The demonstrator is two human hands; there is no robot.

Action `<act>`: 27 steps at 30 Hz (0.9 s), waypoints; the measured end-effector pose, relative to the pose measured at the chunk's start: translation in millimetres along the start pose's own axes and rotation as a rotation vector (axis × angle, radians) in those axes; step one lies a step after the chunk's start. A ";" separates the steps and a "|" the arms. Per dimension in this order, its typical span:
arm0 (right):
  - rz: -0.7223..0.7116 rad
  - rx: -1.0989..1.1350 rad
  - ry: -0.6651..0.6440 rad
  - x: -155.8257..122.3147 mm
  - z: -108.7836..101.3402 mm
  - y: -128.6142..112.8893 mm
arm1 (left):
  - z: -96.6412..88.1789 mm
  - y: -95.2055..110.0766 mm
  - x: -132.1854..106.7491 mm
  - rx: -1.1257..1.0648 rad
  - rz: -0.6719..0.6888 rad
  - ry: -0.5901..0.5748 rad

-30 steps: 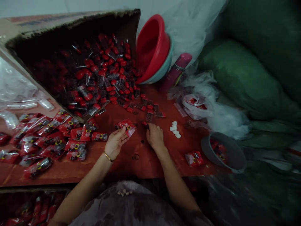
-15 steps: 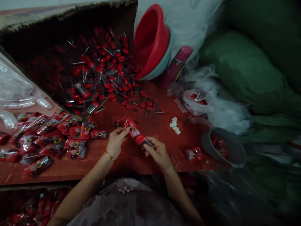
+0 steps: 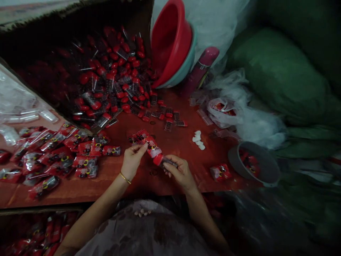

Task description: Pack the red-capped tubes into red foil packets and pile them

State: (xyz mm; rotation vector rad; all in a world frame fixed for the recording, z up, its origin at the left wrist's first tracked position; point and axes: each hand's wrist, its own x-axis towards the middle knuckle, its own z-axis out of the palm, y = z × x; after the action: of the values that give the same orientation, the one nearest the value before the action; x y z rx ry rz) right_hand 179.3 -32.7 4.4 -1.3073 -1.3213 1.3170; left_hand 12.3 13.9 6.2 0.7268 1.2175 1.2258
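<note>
My left hand (image 3: 133, 160) pinches a red printed plastic wrapper (image 3: 152, 145) between thumb and fingers, above the middle of the table. In my right hand (image 3: 181, 172) is a small clear container with a red cap (image 3: 158, 159), its dark body partly hidden by my fingers. The capped end meets the near end of the wrapper; whether it is inside cannot be made out. More red printed wrappers (image 3: 137, 136) lie just beyond my left fingers.
A large carton (image 3: 77, 10) spills red-capped containers (image 3: 125, 87) onto the red table (image 3: 106, 185). Filled red packets (image 3: 55, 153) are heaped at left. A red basin (image 3: 181, 35), a pink flask (image 3: 205, 62), white pieces (image 3: 198, 140), and a grey bowl (image 3: 234, 160) stand or lie rightward.
The red-capped container and the wrapper stay close together, with only a slight shift of my right hand. The whole view has tilted a little.
</note>
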 end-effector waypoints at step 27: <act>0.044 0.025 -0.047 5.9 2.2 12.9 | 2.3 -4.8 0.6 -0.092 -0.094 -0.032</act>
State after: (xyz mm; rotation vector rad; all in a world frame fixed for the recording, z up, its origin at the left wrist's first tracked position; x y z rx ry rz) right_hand 178.0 -28.3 -9.2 -1.3017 -1.3103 1.3978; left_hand 15.9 13.8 2.2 0.6128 1.1491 1.1799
